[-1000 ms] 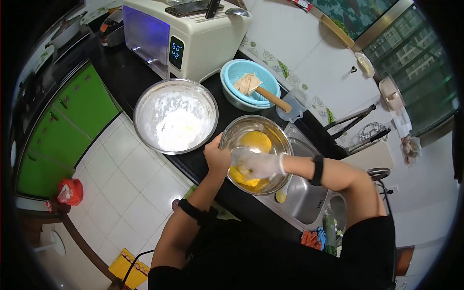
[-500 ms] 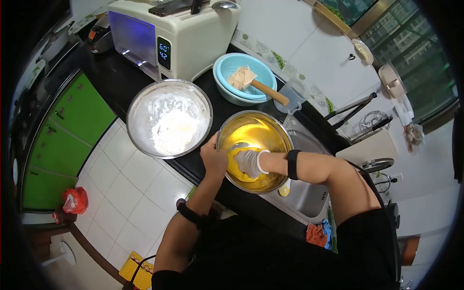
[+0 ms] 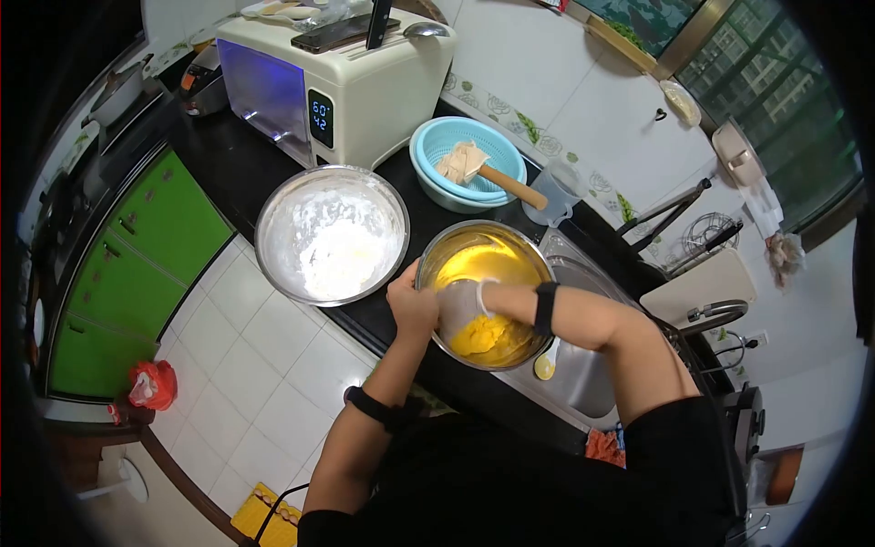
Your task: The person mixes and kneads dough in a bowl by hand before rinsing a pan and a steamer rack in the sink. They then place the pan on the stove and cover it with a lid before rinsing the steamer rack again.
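Observation:
A steel bowl (image 3: 510,239) with a yellow mass (image 3: 481,335) inside stands at the counter's edge by the sink. My left hand (image 3: 414,303) grips its left rim, fingers closed. Inside the bowl is my right hand (image 3: 460,305), in a pale translucent glove, at the left inner wall just above the yellow mass; its fingers are smeared by motion. Left of this bowl sits a larger steel bowl (image 3: 271,260) holding white powder (image 3: 339,259). Behind, a blue basket (image 3: 497,146) carries a wooden-handled tool (image 3: 510,186) with a pale wrapped end.
A cream oven (image 3: 387,87) stands at the back, a phone and a ladle on top. A clear measuring jug (image 3: 554,193) is beside the basket. The sink (image 3: 583,378) lies right of the steel bowl, with a yellow-smeared spoon (image 3: 546,361) near its edge. Green cabinets (image 3: 128,264) are at left.
My right hand has shifted from over the yellow mass to the bowl's left inner wall, exposing more of the mass. The whole view has shifted slightly.

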`<action>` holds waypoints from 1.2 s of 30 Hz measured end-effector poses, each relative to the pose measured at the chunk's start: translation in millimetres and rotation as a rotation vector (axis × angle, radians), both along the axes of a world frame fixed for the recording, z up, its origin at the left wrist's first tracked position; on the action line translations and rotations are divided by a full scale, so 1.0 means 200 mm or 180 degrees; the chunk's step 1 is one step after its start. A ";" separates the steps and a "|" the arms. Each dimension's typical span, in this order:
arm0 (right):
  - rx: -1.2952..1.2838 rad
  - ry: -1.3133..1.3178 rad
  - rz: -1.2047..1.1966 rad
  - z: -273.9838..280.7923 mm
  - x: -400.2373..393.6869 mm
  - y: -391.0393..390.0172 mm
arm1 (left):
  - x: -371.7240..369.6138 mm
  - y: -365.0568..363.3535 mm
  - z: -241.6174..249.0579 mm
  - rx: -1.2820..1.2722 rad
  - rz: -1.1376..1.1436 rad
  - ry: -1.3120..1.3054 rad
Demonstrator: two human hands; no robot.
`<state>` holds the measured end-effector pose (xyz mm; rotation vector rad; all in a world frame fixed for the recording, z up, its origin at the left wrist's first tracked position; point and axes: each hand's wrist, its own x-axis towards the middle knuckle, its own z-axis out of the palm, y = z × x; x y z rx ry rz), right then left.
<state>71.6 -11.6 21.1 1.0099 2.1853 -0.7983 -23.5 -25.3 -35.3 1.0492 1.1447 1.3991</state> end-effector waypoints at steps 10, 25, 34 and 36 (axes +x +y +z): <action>0.0721 -0.0036 0.1722 -0.25 0.54 -0.15 | 0.00 -0.01 0.00 -0.0160 -0.0266 -0.0389; 0.0099 0.0251 -0.0349 0.03 0.47 0.09 | 0.01 -0.01 -0.01 0.0096 0.0027 -0.0273; 0.0118 -0.0619 -0.1114 -0.22 0.33 0.20 | 0.04 0.00 -0.06 0.0011 0.0177 -0.0371; -0.0090 0.0121 -0.0654 -0.18 0.26 0.21 | 0.03 0.00 -0.04 0.0032 0.0198 -0.0298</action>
